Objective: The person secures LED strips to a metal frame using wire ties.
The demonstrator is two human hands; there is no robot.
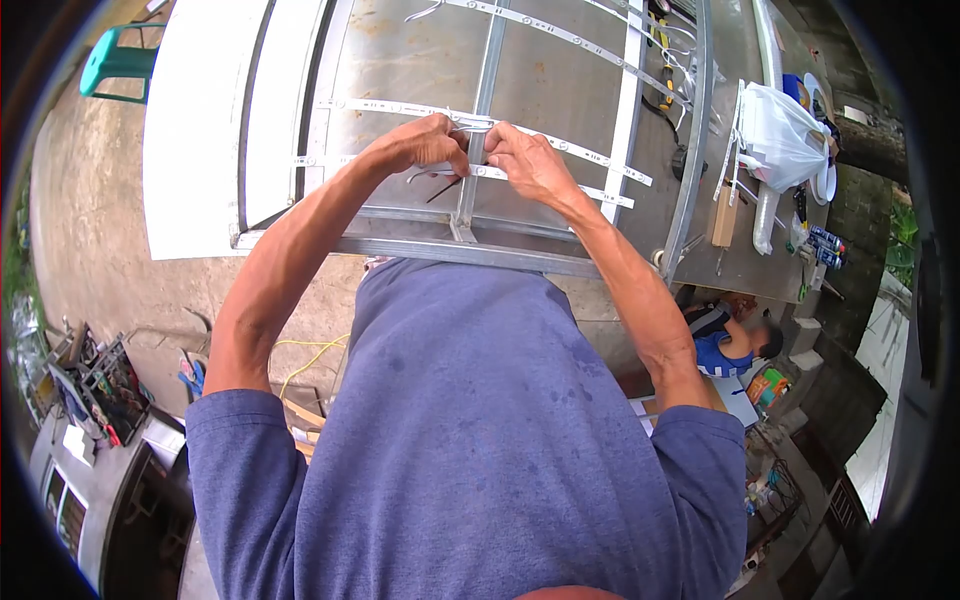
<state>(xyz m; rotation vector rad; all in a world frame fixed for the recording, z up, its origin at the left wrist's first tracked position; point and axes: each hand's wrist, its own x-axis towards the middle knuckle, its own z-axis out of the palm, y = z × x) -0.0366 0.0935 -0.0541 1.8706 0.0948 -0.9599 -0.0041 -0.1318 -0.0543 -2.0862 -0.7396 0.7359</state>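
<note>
A metal frame (400,247) with sheet panels lies in front of me, crossed by white LED strips (560,146). Near its middle bar, my left hand (432,145) has its fingers closed at thin white wires (468,125), and a thin dark tool or wire (443,191) sticks out below them. Just to the right, my right hand (525,158) is closed in a pinch beside the same wires. What its fingertips hold is too small to make out. Both hands are close together over the strips.
White plastic bag (785,135), a wooden block (724,215) and spray cans (826,247) lie on the table at right. A green stool (118,62) stands upper left. A person in blue (725,352) is at lower right. Yellow cable (310,350) lies on the floor.
</note>
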